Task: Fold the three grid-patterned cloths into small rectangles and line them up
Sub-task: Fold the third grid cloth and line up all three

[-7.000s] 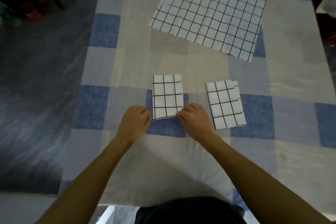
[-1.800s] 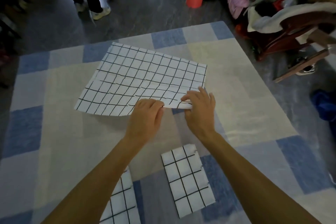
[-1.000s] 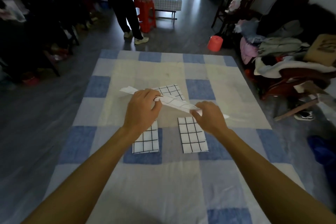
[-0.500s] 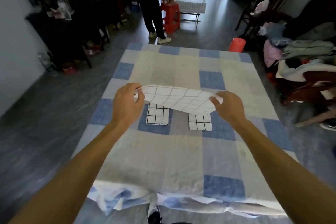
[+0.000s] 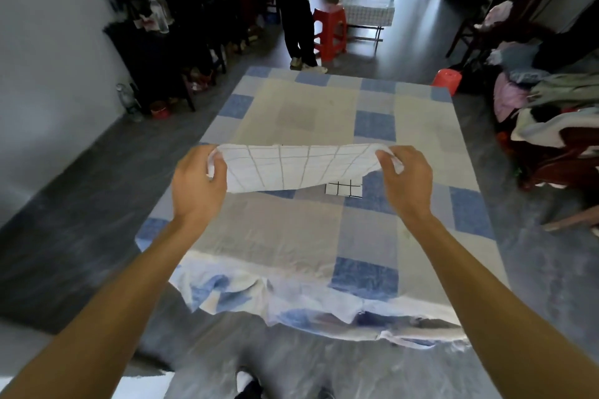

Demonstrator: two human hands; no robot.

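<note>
Third cloth up in the air, stretched between both hands!

Left hand (image 5: 197,185) pinches the left corner, fingers curled round a bunch of fabric. The grid cloth (image 5: 291,168) sags in the middle, so it looks light, limp and thin (the grid shows only faintly), best held by its corners. Under its lower edge a folded rectangle (image 5: 343,188) peeks out on the blue-checked sheet (image 5: 291,236). Right hand (image 5: 406,178) pinches the right corner likewise. Plenty of bare sheet nearer the person to lay it flat, but mind the crumpled near hem.
</note>
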